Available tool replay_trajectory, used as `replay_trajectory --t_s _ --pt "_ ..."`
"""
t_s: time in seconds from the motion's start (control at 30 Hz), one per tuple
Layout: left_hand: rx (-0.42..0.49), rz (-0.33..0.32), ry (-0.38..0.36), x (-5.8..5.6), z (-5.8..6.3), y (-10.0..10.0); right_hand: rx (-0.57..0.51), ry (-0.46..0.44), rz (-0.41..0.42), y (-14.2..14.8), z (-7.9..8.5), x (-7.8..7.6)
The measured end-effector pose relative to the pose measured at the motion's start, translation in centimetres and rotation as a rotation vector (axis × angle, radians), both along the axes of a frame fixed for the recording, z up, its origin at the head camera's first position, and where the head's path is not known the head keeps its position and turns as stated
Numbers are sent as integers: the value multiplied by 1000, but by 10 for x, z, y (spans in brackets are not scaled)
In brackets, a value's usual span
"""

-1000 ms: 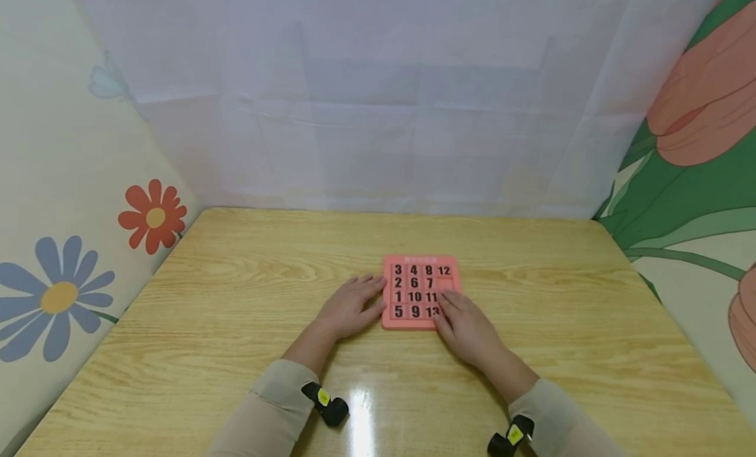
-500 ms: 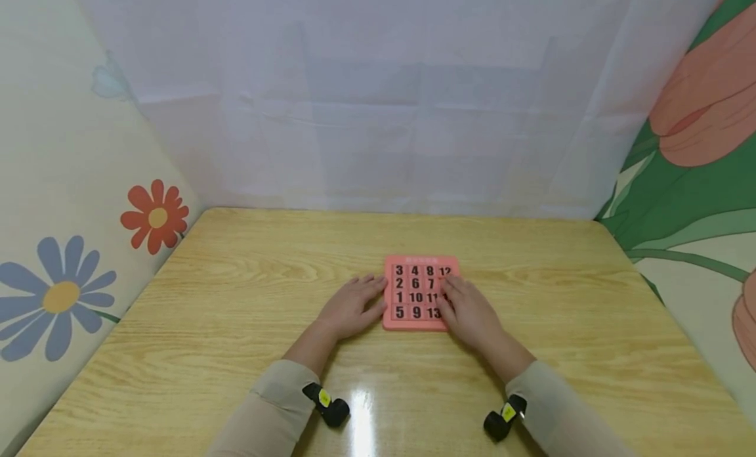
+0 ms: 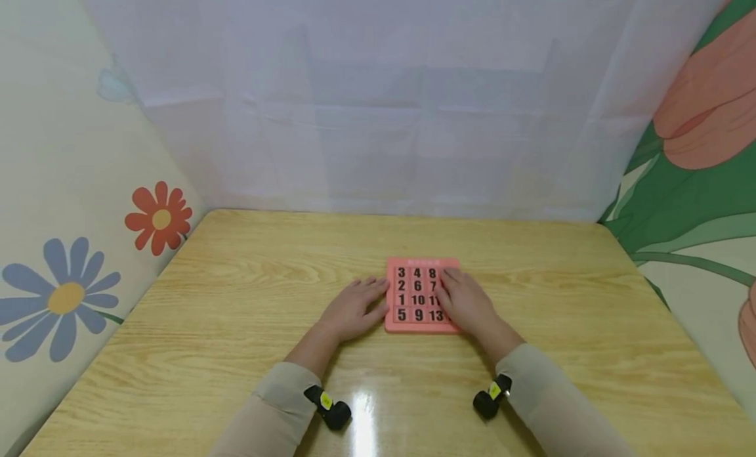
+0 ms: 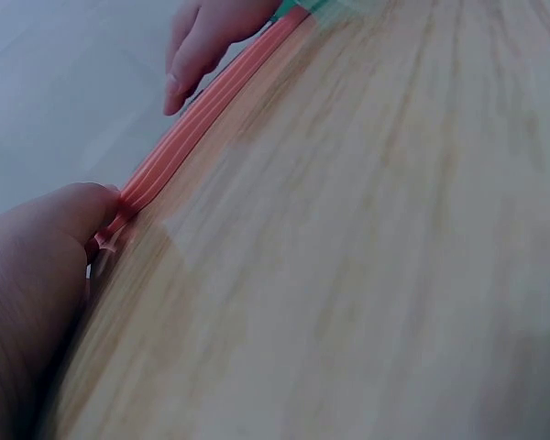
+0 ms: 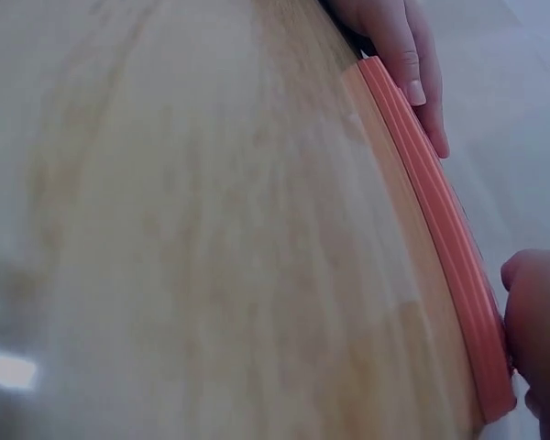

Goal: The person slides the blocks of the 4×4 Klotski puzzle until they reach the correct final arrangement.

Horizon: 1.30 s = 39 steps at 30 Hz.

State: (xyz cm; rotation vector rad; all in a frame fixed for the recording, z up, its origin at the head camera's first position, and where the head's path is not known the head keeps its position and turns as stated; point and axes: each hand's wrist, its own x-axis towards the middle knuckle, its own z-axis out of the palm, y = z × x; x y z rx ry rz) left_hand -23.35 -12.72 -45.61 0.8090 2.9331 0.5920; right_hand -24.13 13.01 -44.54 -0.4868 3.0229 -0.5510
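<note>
A pink number sliding puzzle [image 3: 409, 327] lies flat on the wooden table, its black-numbered tiles facing up. My left hand [image 3: 353, 309] rests at its left edge, fingers extended and thumb touching the side. Over the right-hand column lies my right hand [image 3: 468, 304], its fingertips on the tiles near the 8 and 7. That hand hides most of the right column. From the left wrist, the puzzle's ridged side [image 4: 179, 137] shows with my left thumb against its near corner. The right wrist view shows the same frame edge-on [image 5: 440, 229], my right hand [image 5: 541, 321] above it.
The pale wood table [image 3: 236, 260] extends around the puzzle on all sides. A white cloth [image 3: 378, 115] hangs behind its far edge. Flower-printed panels stand at left [image 3: 65, 181] and right [image 3: 697, 234]. Both sleeves carry a black wrist camera.
My right hand has slid away from me along the puzzle's right column, from the lower tiles up to the top row, covering the 12. My left hand stays at the left edge.
</note>
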Motion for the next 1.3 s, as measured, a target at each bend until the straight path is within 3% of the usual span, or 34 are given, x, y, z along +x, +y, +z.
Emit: replay_trajectory --t_s 1.3 --pt "6 2 3 0 -1 1 8 29 1 0 -6 20"
